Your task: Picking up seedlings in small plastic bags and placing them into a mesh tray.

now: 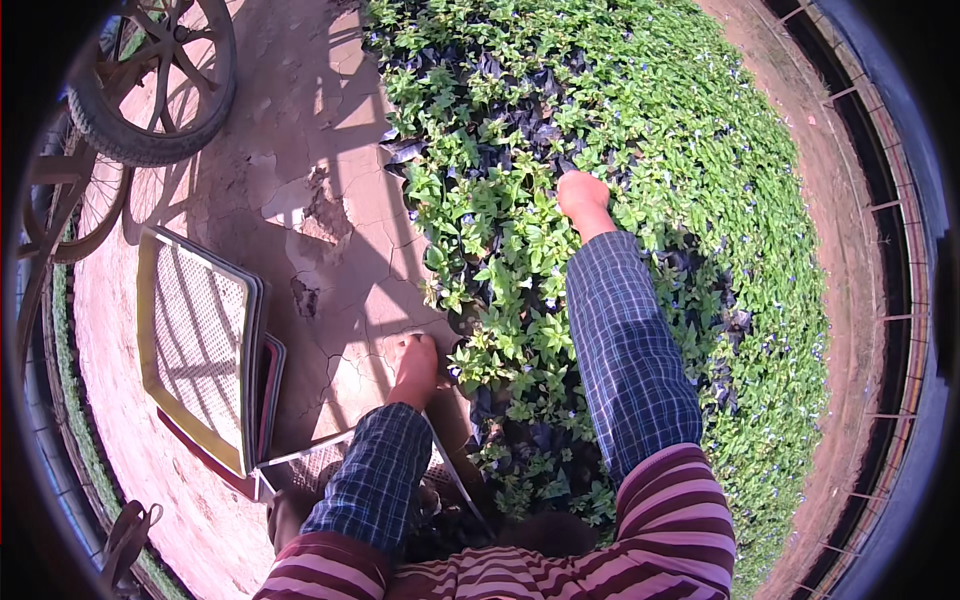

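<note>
My right hand (pixel 583 196) reaches out among leafy green seedlings with small blue flowers (pixel 495 217), which stand in black plastic grow bags (pixel 525 124). Its fingers are curled downward. A bit of black plastic shows just beyond them, but whether they grip it is hidden. My left hand (pixel 417 367) is curled above the cracked pavement (pixel 360 315), close to the edge of the plant bed. What lies inside its fingers cannot be seen. Below my left forearm is a perforated plastic crate (pixel 319 465), partly covered by the sleeve.
To the left, a stack of perforated crates with a yellow-rimmed one on top (pixel 199 345) stands on the pavement. A spoked cart wheel (pixel 161 82) and a thinner wheel (pixel 97 202) are at upper left. A dirt path (pixel 840 247) borders the plants on the right.
</note>
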Tool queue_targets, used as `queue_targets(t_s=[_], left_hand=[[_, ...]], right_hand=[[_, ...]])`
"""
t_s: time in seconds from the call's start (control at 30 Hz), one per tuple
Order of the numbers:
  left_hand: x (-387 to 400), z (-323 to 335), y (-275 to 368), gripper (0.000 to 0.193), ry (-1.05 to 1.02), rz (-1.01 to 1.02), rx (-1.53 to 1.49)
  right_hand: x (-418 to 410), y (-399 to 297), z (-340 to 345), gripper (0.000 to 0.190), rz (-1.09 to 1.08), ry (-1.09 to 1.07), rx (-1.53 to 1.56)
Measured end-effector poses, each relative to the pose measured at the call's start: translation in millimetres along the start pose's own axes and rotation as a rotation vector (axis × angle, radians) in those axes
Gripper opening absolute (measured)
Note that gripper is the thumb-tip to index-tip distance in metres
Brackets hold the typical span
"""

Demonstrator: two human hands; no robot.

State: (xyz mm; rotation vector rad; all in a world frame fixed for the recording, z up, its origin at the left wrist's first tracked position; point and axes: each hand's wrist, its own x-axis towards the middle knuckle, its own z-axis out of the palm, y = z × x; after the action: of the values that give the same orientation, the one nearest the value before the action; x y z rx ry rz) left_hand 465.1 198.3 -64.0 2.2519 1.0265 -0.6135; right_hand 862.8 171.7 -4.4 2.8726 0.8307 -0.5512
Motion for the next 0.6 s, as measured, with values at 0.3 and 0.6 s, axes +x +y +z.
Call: queue_targets(t_s=[0.3, 0.6], left_hand=[[0, 2, -7, 0.073, 0.039, 0.083, 0.012], [-2, 4, -12, 0.070, 0.089, 0.144, -0.012]], right_hand=[[-40, 19, -28, 0.021, 0.006, 0.141, 0.445], [-233, 42, -37, 0.017, -0.370, 0.462, 0.787]])
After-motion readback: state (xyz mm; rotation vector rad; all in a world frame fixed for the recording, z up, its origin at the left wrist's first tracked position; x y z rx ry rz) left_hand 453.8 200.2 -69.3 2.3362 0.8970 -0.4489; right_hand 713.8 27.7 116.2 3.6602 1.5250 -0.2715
